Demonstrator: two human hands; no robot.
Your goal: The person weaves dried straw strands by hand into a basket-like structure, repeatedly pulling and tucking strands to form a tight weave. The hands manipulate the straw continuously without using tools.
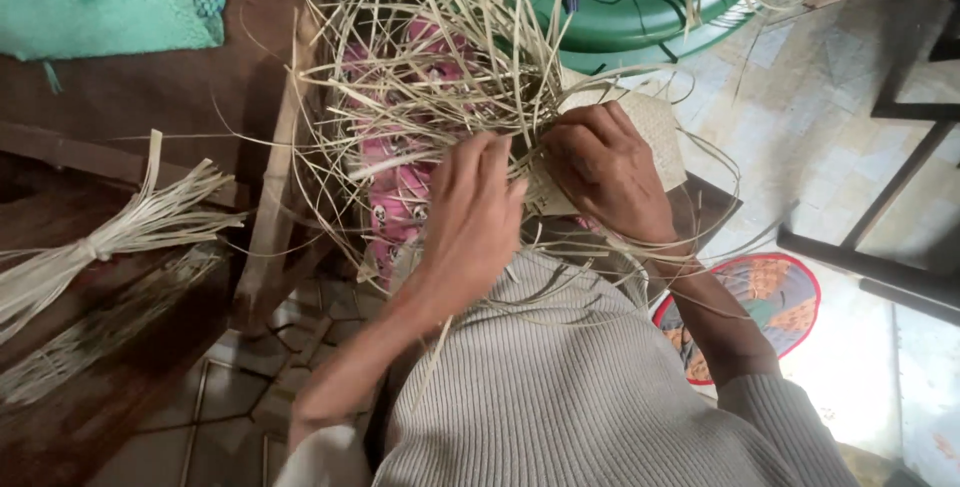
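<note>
Over the lap, left hand (470, 217) and right hand (605, 172) pinch pale straw strips (440, 67) with closed fingers.

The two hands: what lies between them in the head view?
In the head view, pale straw strips and the edge of the woven mat lie between the left hand and right hand.

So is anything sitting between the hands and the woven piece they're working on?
Nothing visible does. The left hand and right hand are both already on the woven piece; the loose pale strips fan out above and around them rather than blocking them.
</note>
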